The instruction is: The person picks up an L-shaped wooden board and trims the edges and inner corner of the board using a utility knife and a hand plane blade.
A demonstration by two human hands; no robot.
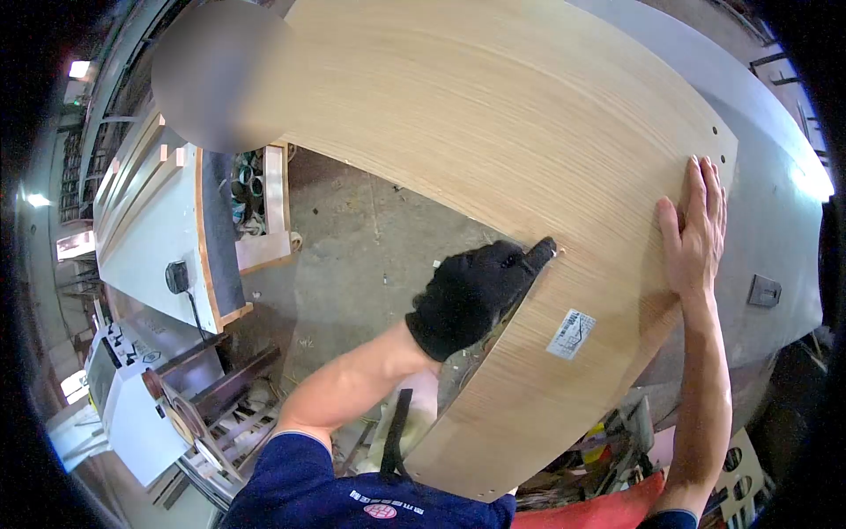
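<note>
A wide light-wood panel [476,97] with an angled, L-like outline stretches across my view. It has small dark holes near its right end and a printed label [571,334] on its lower arm. My left hand [483,289], in a black glove, is at the inner corner of the panel. Its fingers are curled, with the tips pressed at the edge; whatever they may hold is hidden. Bare and without a glove, my right hand [698,231] lies flat on the panel near its right edge, fingers stretched out.
Under the panel's right side is a large grey surface [775,238] bearing a small dark plate [764,291]. To the left stands a white-topped bench [159,238] with wood strips and a black box [177,277]. A blurred round patch covers the upper left. Scraps lie below.
</note>
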